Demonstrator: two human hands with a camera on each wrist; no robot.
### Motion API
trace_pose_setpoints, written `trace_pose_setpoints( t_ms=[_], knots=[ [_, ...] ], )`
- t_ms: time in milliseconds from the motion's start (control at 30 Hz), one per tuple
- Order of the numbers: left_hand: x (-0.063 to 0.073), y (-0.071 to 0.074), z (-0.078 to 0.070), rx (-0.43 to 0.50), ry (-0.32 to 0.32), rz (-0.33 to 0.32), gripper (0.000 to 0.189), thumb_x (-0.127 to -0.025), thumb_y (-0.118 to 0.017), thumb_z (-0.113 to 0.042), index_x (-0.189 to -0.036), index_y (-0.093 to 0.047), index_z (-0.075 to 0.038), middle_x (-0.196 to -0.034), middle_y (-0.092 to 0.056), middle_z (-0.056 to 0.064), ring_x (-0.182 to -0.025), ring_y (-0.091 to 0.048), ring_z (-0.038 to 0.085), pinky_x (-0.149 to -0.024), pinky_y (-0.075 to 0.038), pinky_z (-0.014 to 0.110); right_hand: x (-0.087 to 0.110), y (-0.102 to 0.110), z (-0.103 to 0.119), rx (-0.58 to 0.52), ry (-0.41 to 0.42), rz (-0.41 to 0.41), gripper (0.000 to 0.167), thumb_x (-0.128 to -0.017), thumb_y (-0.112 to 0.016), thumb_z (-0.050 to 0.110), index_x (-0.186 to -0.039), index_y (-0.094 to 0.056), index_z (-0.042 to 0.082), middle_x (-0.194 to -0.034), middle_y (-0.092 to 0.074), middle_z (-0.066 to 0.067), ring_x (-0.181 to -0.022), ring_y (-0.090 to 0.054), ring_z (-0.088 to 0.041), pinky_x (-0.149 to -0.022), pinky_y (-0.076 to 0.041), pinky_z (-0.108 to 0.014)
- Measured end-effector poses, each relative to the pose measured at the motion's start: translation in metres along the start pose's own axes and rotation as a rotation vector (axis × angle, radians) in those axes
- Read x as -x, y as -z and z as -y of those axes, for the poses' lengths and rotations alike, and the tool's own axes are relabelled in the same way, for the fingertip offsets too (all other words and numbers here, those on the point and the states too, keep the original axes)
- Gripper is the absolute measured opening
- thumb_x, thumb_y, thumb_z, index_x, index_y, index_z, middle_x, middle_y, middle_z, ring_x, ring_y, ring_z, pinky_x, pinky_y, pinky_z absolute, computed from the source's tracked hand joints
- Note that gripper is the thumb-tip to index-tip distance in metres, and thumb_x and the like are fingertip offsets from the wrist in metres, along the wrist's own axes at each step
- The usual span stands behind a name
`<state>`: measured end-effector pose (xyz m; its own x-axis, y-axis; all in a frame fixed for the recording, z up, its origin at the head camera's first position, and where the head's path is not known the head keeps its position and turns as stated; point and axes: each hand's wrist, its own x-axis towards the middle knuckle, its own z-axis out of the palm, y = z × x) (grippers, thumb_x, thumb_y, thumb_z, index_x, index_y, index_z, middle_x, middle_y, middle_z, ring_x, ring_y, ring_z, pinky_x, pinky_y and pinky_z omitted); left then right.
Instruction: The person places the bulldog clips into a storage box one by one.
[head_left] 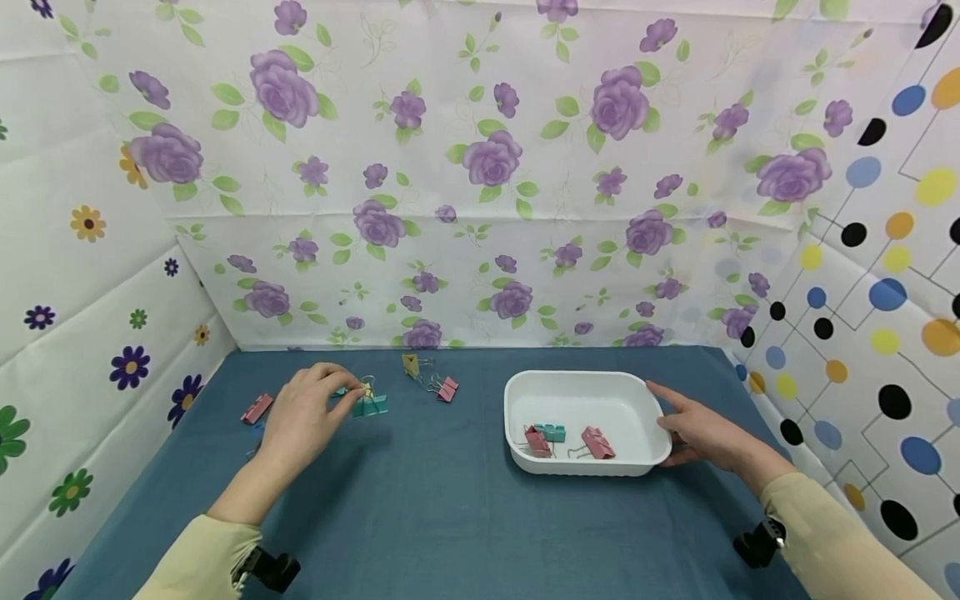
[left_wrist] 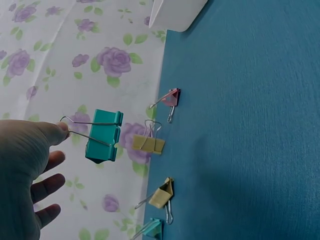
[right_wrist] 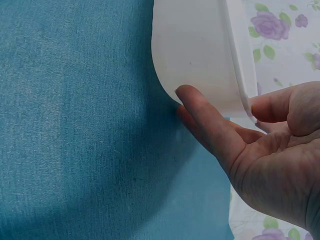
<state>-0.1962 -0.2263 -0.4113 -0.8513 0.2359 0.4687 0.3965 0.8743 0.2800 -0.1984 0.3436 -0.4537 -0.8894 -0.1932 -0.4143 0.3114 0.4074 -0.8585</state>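
Note:
My left hand (head_left: 303, 412) pinches a teal binder clip (left_wrist: 103, 135) by its wire handles, holding it above the table's back left part. In the head view this teal clip overlaps a yellow clip behind it. A white plastic tray (head_left: 585, 468) stands right of centre with two pink binder clips (head_left: 597, 443) and a teal one (head_left: 551, 432) inside. At its right end, my right hand (head_left: 705, 429) holds the tray, fingers against the rim and outer wall, as the right wrist view also shows.
Near the back edge lie a yellow binder clip (head_left: 411, 365) and a pink one (head_left: 447, 389). The left wrist view shows another yellow clip (left_wrist: 161, 196) and a teal clip (left_wrist: 153, 229). Left of my left hand is a pink clip (head_left: 257, 408), beside something blue partly hidden. Patterned cloth surrounds the blue table.

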Motion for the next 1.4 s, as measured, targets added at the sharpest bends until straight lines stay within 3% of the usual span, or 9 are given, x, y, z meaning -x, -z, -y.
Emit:
trace_pose_setpoints(
  t_ms=[200,400,1000,1233,1400],
  knots=[
    [-0.001,0.0,-0.004,0.007,-0.001,0.001,0.007,-0.094,-0.076,-0.023,-0.096,-0.077,-0.016,-0.11,-0.067,0.009,-0.1,-0.06,0.036,-0.081,-0.047,0.055,0.0,0.0,0.0,-0.006,-0.004,0.002,0.073,-0.109,-0.044,0.011,-0.167,0.0,0.022,-0.129,-0.047,-0.034,-0.094,-0.067,-0.037,-0.075,-0.06,-0.051],
    [-0.005,-0.001,-0.01,0.018,-0.012,-0.004,0.004,-0.093,-0.078,-0.021,-0.095,-0.077,-0.017,-0.109,-0.067,0.007,-0.099,-0.06,0.035,-0.082,-0.047,0.054,-0.001,0.0,0.0,0.002,-0.009,0.001,0.072,-0.11,-0.043,0.013,-0.166,0.0,0.021,-0.118,-0.05,-0.032,-0.094,-0.068,-0.036,-0.075,-0.061,-0.05],
    [-0.017,-0.005,-0.027,0.056,-0.039,-0.004,0.005,-0.095,-0.076,-0.022,-0.096,-0.077,-0.018,-0.111,-0.066,0.004,-0.107,-0.059,0.034,-0.086,-0.046,0.055,0.0,0.0,0.001,0.005,-0.006,0.002,0.072,-0.11,-0.043,0.012,-0.166,0.0,0.021,-0.113,-0.051,-0.032,-0.094,-0.069,-0.037,-0.075,-0.061,-0.05],
    [-0.023,-0.007,-0.034,0.07,-0.06,0.001,0.005,-0.095,-0.076,-0.023,-0.097,-0.077,-0.018,-0.112,-0.066,0.004,-0.107,-0.059,0.034,-0.088,-0.047,0.055,0.0,0.0,0.001,0.001,-0.003,-0.001,0.072,-0.109,-0.043,0.011,-0.167,0.0,0.021,-0.133,-0.046,-0.035,-0.093,-0.068,-0.036,-0.075,-0.061,-0.05],
    [-0.027,-0.008,-0.038,0.069,-0.083,-0.009,0.005,-0.093,-0.078,-0.021,-0.097,-0.077,-0.018,-0.112,-0.067,0.005,-0.107,-0.06,0.033,-0.088,-0.048,0.054,0.0,-0.001,0.001,0.005,-0.005,-0.007,0.071,-0.109,-0.043,0.011,-0.167,-0.001,0.021,-0.122,-0.05,-0.032,-0.094,-0.068,-0.036,-0.075,-0.061,-0.05]
  ],
)
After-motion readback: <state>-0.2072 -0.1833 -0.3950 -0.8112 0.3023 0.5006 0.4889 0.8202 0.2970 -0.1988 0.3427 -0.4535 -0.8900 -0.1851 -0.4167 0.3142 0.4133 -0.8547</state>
